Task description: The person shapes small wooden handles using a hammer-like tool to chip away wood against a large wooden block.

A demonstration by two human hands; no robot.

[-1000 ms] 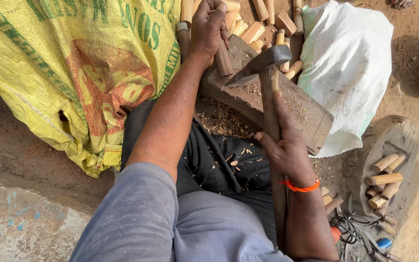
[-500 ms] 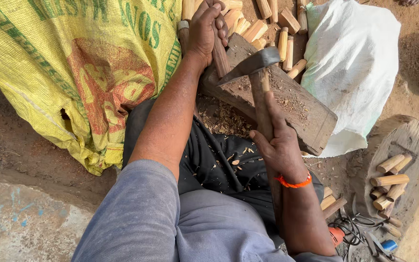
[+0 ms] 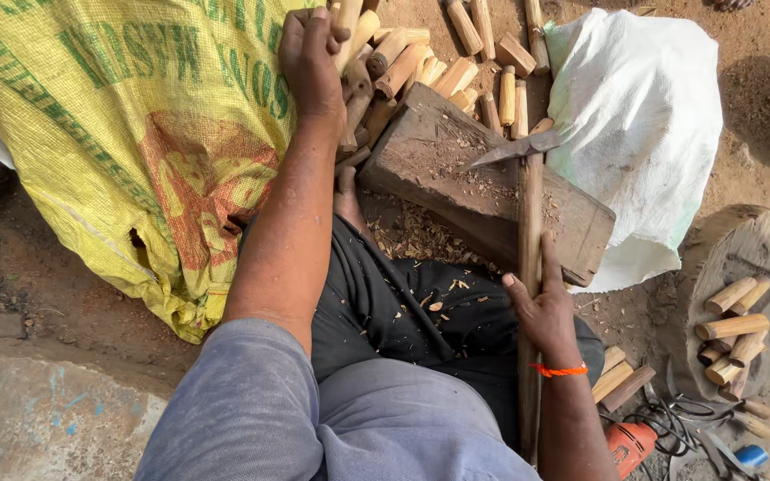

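Right hand (image 3: 545,312) fingers grip the adze handle (image 3: 530,267), blade (image 3: 511,151) resting on the chopping block (image 3: 483,191) beyond; farther off, left hand (image 3: 312,53) fingers close on a stick (image 3: 349,31) in the pile, apparently fetching stock, which wants seating on the block.

Head view, steeply downward, close
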